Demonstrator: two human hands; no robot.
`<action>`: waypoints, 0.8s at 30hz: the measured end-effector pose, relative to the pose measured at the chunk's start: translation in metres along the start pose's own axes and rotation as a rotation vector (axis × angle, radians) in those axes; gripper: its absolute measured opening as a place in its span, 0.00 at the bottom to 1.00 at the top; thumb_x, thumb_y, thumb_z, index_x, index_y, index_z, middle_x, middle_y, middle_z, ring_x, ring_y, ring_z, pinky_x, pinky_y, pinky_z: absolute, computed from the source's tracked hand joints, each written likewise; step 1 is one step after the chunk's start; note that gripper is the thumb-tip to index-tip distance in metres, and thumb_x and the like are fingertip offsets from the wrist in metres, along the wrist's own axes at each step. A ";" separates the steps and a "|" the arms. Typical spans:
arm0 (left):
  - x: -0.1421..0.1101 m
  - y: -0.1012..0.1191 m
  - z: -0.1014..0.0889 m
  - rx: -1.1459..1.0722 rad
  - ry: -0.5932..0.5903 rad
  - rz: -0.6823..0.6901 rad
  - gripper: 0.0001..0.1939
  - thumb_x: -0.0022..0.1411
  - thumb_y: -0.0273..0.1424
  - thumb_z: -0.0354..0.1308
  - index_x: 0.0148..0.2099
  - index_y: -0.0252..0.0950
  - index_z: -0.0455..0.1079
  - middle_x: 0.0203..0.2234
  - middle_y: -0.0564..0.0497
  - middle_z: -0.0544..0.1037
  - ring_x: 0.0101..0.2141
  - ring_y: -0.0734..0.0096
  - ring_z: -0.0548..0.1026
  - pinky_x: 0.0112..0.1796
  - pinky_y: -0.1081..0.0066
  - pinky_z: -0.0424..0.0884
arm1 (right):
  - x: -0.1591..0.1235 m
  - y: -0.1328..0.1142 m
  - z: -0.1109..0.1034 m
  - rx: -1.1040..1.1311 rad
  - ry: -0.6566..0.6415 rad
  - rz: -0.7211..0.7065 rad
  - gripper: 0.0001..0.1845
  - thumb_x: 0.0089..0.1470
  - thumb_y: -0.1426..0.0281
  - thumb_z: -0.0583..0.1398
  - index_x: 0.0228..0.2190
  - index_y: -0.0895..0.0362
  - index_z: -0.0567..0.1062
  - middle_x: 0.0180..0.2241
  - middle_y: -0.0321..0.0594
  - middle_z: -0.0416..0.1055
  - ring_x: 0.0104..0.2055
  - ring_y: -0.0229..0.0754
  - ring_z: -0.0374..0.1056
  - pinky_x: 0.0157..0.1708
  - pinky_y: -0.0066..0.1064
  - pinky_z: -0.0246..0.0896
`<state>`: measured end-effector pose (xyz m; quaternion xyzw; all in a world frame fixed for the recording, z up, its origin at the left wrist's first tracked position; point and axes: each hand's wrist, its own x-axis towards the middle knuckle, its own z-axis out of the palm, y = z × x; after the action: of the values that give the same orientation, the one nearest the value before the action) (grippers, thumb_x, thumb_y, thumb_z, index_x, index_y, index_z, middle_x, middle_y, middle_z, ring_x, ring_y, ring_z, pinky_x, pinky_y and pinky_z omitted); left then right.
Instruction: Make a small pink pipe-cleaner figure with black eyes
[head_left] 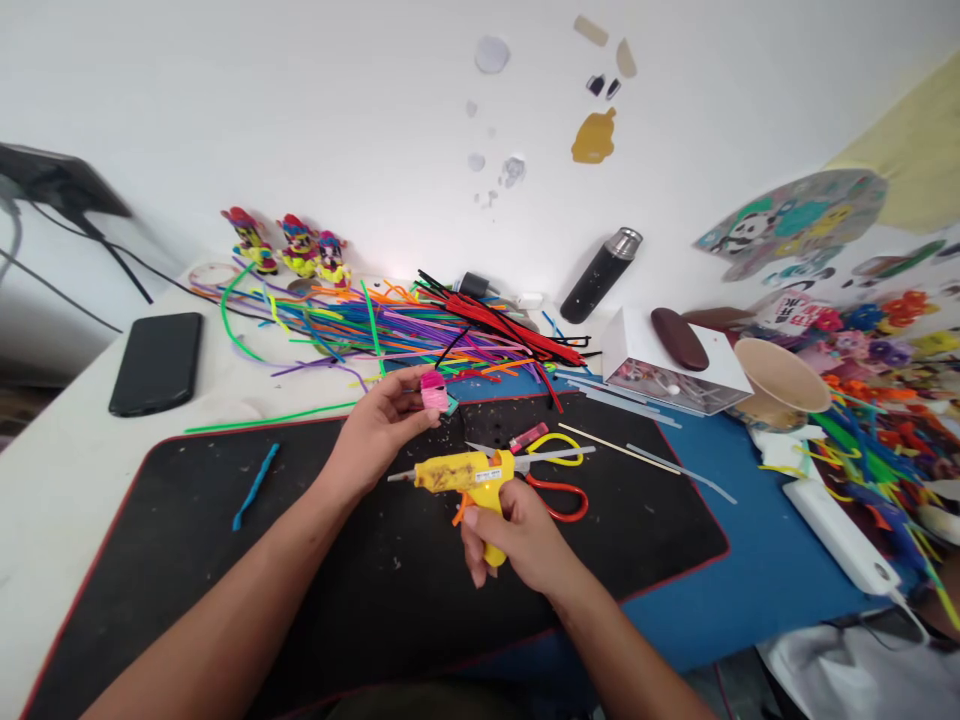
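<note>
My left hand (390, 418) pinches a small pink craft piece (433, 391), darker magenta at its top, with a bit of teal showing at its lower right. In my right hand (517, 530) is a yellow glue gun (457, 472), gripped by its handle. Its nozzle points left, below my left hand and apart from the pink piece. A clear glue stick (559, 454) sticks out of the gun's back. Behind the gun, scissors (566, 500) with one red and one yellow handle loop lie on the black mat (360, 590), beside a pink lighter (529, 437).
A heap of coloured pipe cleaners (420, 325) spreads along the wall. A twisted blue pipe cleaner (256, 486) lies on the mat's left. Around it are a phone (156, 362), several small figures (300, 245), a black thermos (602, 275), a white box (630, 345) and a power strip (844, 535).
</note>
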<state>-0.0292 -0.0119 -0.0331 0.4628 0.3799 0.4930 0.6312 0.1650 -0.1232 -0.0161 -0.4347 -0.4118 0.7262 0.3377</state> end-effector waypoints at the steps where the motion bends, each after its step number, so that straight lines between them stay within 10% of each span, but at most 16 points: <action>1: 0.000 0.000 0.000 0.008 -0.005 0.003 0.31 0.54 0.33 0.78 0.59 0.39 0.75 0.48 0.48 0.82 0.43 0.64 0.80 0.44 0.66 0.78 | 0.001 0.000 0.001 0.006 -0.012 0.003 0.28 0.57 0.48 0.68 0.21 0.57 0.72 0.15 0.33 0.70 0.15 0.32 0.66 0.16 0.22 0.52; 10: -0.003 0.000 0.001 0.045 -0.015 0.010 0.31 0.56 0.36 0.77 0.60 0.39 0.74 0.49 0.47 0.82 0.47 0.62 0.79 0.48 0.65 0.76 | 0.001 -0.002 -0.003 0.052 0.079 -0.019 0.27 0.57 0.49 0.69 0.42 0.60 0.75 0.20 0.32 0.74 0.14 0.33 0.65 0.15 0.23 0.54; 24: -0.003 -0.001 0.003 0.044 -0.015 -0.009 0.32 0.55 0.38 0.77 0.60 0.40 0.74 0.48 0.47 0.82 0.46 0.61 0.79 0.47 0.64 0.75 | 0.003 -0.004 -0.001 0.181 0.039 -0.182 0.22 0.64 0.53 0.69 0.37 0.60 0.77 0.15 0.27 0.66 0.13 0.31 0.62 0.16 0.22 0.54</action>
<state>-0.0270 -0.0158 -0.0333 0.4786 0.3881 0.4779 0.6260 0.1654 -0.1189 -0.0138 -0.3774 -0.3758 0.7182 0.4479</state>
